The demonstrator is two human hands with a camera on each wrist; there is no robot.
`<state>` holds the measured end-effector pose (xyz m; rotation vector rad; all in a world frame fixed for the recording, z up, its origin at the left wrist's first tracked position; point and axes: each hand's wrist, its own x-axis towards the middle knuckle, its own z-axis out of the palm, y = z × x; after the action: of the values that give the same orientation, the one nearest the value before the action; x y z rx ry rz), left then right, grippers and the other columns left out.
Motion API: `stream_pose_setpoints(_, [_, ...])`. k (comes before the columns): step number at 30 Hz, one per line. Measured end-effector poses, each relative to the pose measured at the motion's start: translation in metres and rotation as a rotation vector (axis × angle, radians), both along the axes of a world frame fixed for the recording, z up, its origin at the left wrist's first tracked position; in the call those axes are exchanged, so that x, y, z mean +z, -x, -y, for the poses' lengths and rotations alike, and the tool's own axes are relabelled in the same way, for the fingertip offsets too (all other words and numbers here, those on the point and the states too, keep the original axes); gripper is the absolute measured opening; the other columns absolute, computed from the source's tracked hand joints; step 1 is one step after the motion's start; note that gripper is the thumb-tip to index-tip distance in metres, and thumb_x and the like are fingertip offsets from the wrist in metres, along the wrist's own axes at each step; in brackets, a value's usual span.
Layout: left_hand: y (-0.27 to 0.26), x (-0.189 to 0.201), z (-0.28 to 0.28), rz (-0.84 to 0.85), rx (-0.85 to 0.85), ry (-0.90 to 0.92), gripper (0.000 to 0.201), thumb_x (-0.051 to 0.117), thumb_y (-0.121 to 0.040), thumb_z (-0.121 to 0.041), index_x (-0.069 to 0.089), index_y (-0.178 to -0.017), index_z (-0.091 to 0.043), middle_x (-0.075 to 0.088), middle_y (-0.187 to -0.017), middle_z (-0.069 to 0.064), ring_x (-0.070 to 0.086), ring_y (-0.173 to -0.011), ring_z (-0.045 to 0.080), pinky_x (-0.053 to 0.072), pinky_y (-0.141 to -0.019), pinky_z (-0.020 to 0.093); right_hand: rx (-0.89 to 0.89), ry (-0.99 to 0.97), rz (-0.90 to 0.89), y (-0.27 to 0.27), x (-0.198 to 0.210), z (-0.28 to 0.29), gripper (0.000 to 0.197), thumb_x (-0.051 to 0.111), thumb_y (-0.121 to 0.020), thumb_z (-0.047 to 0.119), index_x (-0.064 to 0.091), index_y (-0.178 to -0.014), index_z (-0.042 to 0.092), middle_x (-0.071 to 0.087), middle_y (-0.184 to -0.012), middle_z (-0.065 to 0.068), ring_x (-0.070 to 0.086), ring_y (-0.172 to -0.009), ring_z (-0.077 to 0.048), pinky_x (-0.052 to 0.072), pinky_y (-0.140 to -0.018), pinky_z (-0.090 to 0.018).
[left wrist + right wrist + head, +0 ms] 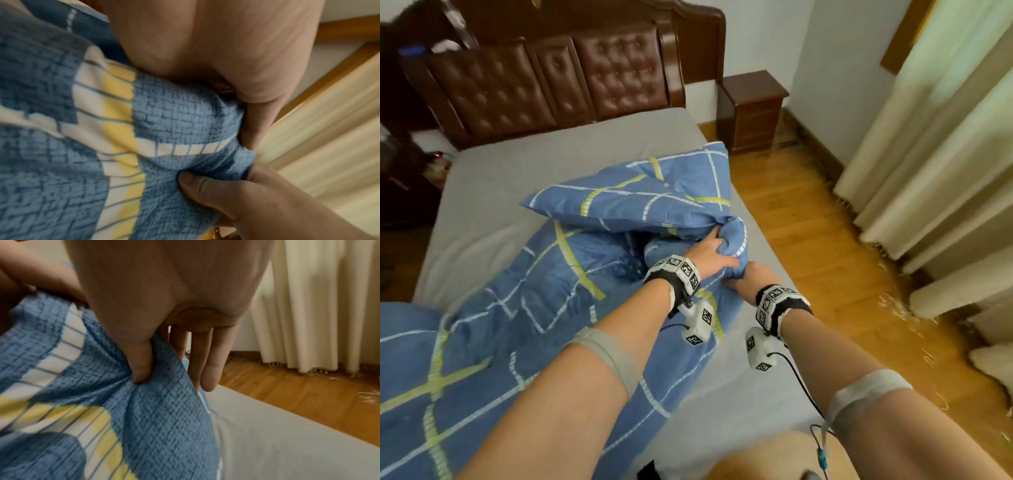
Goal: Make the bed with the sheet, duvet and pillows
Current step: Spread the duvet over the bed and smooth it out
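Note:
A blue duvet (551, 291) with white and yellow lines lies crumpled across the grey sheet (517, 171) of the bed. A puffy piece in the same fabric (619, 202) rests on top; I cannot tell whether it is a pillow or a folded corner. Near the bed's right edge my left hand (722, 253) grips a bunched fold of the duvet (185, 121), thumb (252, 126) pressed into it. Just below, my right hand (739, 277) pinches the same bunch (102, 402) between thumb (141, 366) and fingers (209, 369). The two hands touch.
A padded brown headboard (544, 78) stands at the far end. A wooden nightstand (753, 109) sits beside it on the right. Wooden floor (825, 240) runs along the bed's right side up to cream curtains (928, 171). Dark furniture stands at the left.

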<state>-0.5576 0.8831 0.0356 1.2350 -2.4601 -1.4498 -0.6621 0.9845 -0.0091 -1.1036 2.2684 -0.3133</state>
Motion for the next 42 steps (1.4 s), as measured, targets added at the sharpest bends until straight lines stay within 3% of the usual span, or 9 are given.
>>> stream_pose_setpoints(5, [0.111, -0.029, -0.122, 0.133, -0.18, 0.03, 0.097, 0.075, -0.074, -0.027, 0.017, -0.151, -0.015, 0.04, -0.147, 0.01, 0.042, -0.132, 0.029, 0.037, -0.108, 0.045, -0.094, -0.05, 0.209, 0.105, -0.032, -0.138, 0.028, 0.064, -0.085, 0.043, 0.068, -0.09, 0.016, 0.073, -0.09, -0.006, 0.07, -0.077, -0.022, 0.052, -0.063, -0.03])
stream_pose_setpoints(7, [0.144, -0.059, -0.173, 0.261, -0.253, -0.006, 0.08, 0.073, -0.076, -0.031, 0.035, -0.141, -0.005, 0.046, -0.139, 0.009, 0.055, -0.111, 0.026, 0.044, -0.098, 0.042, -0.21, -0.052, 0.326, 0.153, -0.046, -0.2, 0.02, 0.06, -0.092, 0.036, 0.07, -0.095, 0.019, 0.074, -0.098, -0.004, 0.072, -0.075, -0.015, 0.054, -0.065, -0.031])
stream_pose_setpoints(9, [0.164, -0.088, -0.221, 0.381, -0.362, -0.058, 0.043, 0.067, -0.084, -0.035, 0.058, -0.108, 0.001, 0.058, -0.108, 0.01, 0.058, -0.079, 0.025, 0.046, -0.077, 0.036, -0.336, -0.094, 0.357, 0.197, -0.058, -0.256, 0.029, 0.06, -0.093, 0.04, 0.066, -0.113, 0.019, 0.072, -0.104, -0.005, 0.072, -0.08, -0.017, 0.054, -0.066, -0.033])
stream_pose_setpoints(10, [0.172, -0.098, -0.24, 0.423, -0.387, -0.081, 0.033, 0.065, -0.087, -0.037, 0.061, -0.098, -0.007, 0.06, -0.095, 0.011, 0.059, -0.078, 0.027, 0.046, -0.074, 0.036, -0.365, -0.139, 0.349, 0.215, -0.062, -0.276, 0.037, 0.061, -0.092, 0.041, 0.061, -0.123, 0.02, 0.071, -0.107, -0.007, 0.07, -0.087, -0.021, 0.053, -0.068, -0.034])
stream_pose_setpoints(12, [0.182, -0.099, -0.262, 0.45, -0.361, -0.094, 0.043, 0.062, -0.088, -0.042, 0.058, -0.122, -0.017, 0.063, -0.117, 0.011, 0.06, -0.11, 0.029, 0.047, -0.094, 0.037, -0.358, -0.201, 0.335, 0.237, -0.068, -0.296, 0.05, 0.064, -0.092, 0.039, 0.051, -0.137, 0.02, 0.065, -0.121, -0.01, 0.065, -0.103, -0.027, 0.052, -0.077, -0.034])
stream_pose_setpoints(15, [0.185, -0.074, -0.262, 0.38, -0.216, 0.004, 0.051, 0.061, -0.09, -0.038, 0.052, -0.137, -0.019, 0.053, -0.14, 0.003, 0.051, -0.126, 0.024, 0.041, -0.104, 0.031, -0.311, -0.142, 0.419, 0.233, -0.067, -0.284, 0.054, 0.066, -0.09, 0.034, 0.049, -0.139, 0.018, 0.061, -0.129, -0.009, 0.062, -0.111, -0.028, 0.052, -0.093, -0.038])
stream_pose_setpoints(21, [0.105, -0.025, -0.23, 0.258, 0.134, 0.005, 0.037, 0.066, -0.089, -0.03, 0.063, -0.123, -0.016, 0.062, -0.127, 0.002, 0.058, -0.118, 0.022, 0.044, -0.102, 0.031, -0.055, -0.016, 0.438, 0.169, -0.04, -0.221, 0.053, 0.07, -0.085, 0.025, 0.054, -0.134, 0.013, 0.065, -0.122, -0.013, 0.063, -0.108, -0.029, 0.05, -0.095, -0.038])
stream_pose_setpoints(29, [-0.014, -0.024, -0.206, 0.23, 0.415, -0.074, 0.028, 0.065, -0.09, -0.025, 0.066, -0.113, -0.01, 0.067, -0.117, 0.008, 0.061, -0.111, 0.026, 0.05, -0.096, 0.033, 0.225, -0.058, 0.382, 0.099, 0.002, -0.165, 0.06, 0.071, -0.086, 0.032, 0.047, -0.14, 0.02, 0.056, -0.136, -0.01, 0.059, -0.115, -0.027, 0.047, -0.097, -0.034])
stream_pose_setpoints(42, [0.042, -0.015, -0.165, 0.059, 0.708, -0.045, 0.006, 0.065, -0.088, -0.022, 0.066, -0.093, -0.019, 0.068, -0.099, 0.004, 0.066, -0.095, 0.025, 0.054, -0.091, 0.037, 0.365, -0.054, 0.319, 0.184, 0.019, -0.093, 0.054, 0.069, -0.088, 0.027, 0.049, -0.138, 0.021, 0.055, -0.135, -0.009, 0.059, -0.109, -0.026, 0.048, -0.089, -0.033])
